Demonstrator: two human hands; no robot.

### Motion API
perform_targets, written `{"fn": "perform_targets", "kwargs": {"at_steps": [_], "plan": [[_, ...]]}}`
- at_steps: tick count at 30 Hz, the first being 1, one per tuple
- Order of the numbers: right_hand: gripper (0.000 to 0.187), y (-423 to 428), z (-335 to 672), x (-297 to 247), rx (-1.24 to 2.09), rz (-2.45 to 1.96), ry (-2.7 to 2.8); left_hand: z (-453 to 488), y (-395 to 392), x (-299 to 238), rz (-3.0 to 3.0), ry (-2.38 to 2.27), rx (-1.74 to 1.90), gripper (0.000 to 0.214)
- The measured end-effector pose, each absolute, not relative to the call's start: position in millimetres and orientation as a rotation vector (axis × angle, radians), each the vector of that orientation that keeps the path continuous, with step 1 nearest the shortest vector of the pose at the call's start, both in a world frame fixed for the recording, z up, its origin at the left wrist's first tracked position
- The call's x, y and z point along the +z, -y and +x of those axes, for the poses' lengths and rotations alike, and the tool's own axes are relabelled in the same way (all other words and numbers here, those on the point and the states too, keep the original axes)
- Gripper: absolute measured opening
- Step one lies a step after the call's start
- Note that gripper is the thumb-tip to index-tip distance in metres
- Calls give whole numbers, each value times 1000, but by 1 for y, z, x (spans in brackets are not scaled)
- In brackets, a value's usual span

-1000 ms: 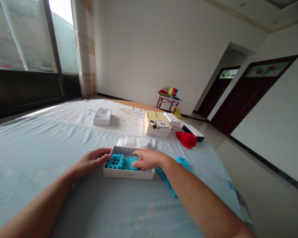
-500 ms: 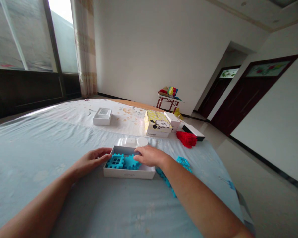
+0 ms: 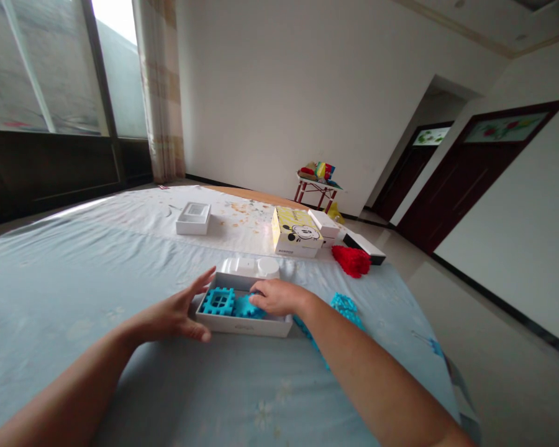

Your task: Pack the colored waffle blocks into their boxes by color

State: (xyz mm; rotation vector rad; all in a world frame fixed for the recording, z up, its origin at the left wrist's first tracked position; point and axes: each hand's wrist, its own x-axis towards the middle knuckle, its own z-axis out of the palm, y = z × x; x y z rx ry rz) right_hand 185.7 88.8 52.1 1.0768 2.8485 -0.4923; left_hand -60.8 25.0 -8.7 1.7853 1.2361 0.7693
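A shallow white box (image 3: 242, 326) sits on the cloth in front of me, with blue notched interlocking blocks inside. The left block (image 3: 220, 301) has a window grid; the one to its right (image 3: 248, 307) is partly covered by my right hand (image 3: 276, 297). That hand reaches over the box's right side, fingers curled down with thumb and fingertips at this block. My left hand (image 3: 179, 313) is open at the box's left end, thumb and fingers spread around the corner, holding nothing. More blue blocks (image 3: 347, 308) lie beyond my right forearm, which hides some of them.
Just behind the box lies a white plastic tray (image 3: 242, 267). Farther back stand a yellow cartoon box (image 3: 297, 233), white boxes (image 3: 325, 226), a red fuzzy item (image 3: 351, 261) and, at left, another small white box (image 3: 193, 220). The round table's edge curves down at right.
My left hand has let go of the window block and opened wide at the box's left end. My right hand has dipped slightly lower at the other block.
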Motion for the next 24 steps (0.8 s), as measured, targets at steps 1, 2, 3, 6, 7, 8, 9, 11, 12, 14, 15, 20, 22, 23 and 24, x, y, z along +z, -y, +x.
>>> {"fn": "perform_targets", "kwargs": {"at_steps": [1,2,3,6,7,8,9,11,12,14,15,20,22,23,24], "plan": [[34,-88,186,52,-492,1080,-2841,-59,-24,-9,1780,-1240,759,117],[34,-88,186,52,-495,1080,-2840,-57,-23,-8,1764,-1245,758,117],[34,-87,186,51,-497,1080,-2846,-54,-22,-7,1743,-1252,765,116],[37,-84,185,47,-495,1098,-2873,-49,-22,-6,1713,-1294,813,114],[37,-84,185,46,-487,1109,-2880,-49,-22,-6,1722,-1310,823,113],[36,-83,184,45,-475,1117,-2887,-48,-23,-6,1738,-1327,827,112],[36,-82,185,45,-464,1115,-2895,-48,-23,-7,1759,-1343,823,111],[38,-80,188,50,-470,1080,-2913,-48,-25,-8,1794,-1376,800,110],[40,-80,192,54,-495,1068,-2937,-48,-25,-8,1808,-1390,790,109],[44,-79,204,65,-577,1115,-3044,-48,-25,-6,1821,-1416,773,109],[43,-79,213,72,-622,1181,-3122,-47,-25,-5,1819,-1422,761,109],[34,-80,274,84,-705,1665,-3303,-43,-24,1,1822,-1463,730,108],[33,-80,299,76,-712,1805,-3208,-43,-25,0,1842,-1484,730,107],[33,-79,310,70,-718,1858,-3150,-43,-25,-1,1845,-1490,728,107],[32,-77,321,65,-721,1905,-3094,-42,-26,-3,1838,-1500,740,106]]}}
